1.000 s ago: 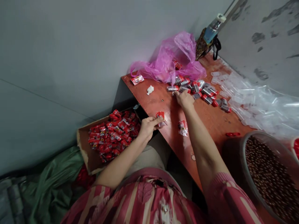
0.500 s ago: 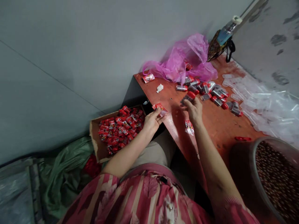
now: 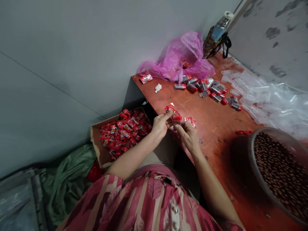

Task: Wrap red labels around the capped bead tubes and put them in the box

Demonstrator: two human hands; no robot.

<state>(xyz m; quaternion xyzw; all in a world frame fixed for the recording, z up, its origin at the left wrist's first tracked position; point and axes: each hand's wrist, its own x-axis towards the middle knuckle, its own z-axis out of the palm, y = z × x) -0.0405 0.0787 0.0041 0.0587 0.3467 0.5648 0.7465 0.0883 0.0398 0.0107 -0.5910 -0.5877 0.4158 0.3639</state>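
My left hand (image 3: 160,125) is closed, pinching a red printed plastic sleeve (image 3: 169,107) over the table's near edge. Against that sleeve, my right hand (image 3: 189,136) grips a small clear jar with a red cap (image 3: 176,118). Whether the jar is inside the sleeve or only touching it, I cannot tell. More red printed sleeves (image 3: 191,121) lie on the table just beyond my right fingers. Further back is a loose group of red-capped jars (image 3: 202,85) with dark contents. Below my left forearm, a cardboard box (image 3: 95,141) holds many red-wrapped jars (image 3: 126,131).
A large tub (image 3: 252,150) of dark brown beads or beans stands at the right. Clear empty jars (image 3: 271,99) are heaped behind it. A pink plastic bag (image 3: 178,57) and a bottle (image 3: 222,25) are by the wall. Green cloth (image 3: 69,183) lies lower left.
My right hand has moved left and toward me, bringing the jar from above the table to the sleeve in my left hand. The view has shifted slightly right.
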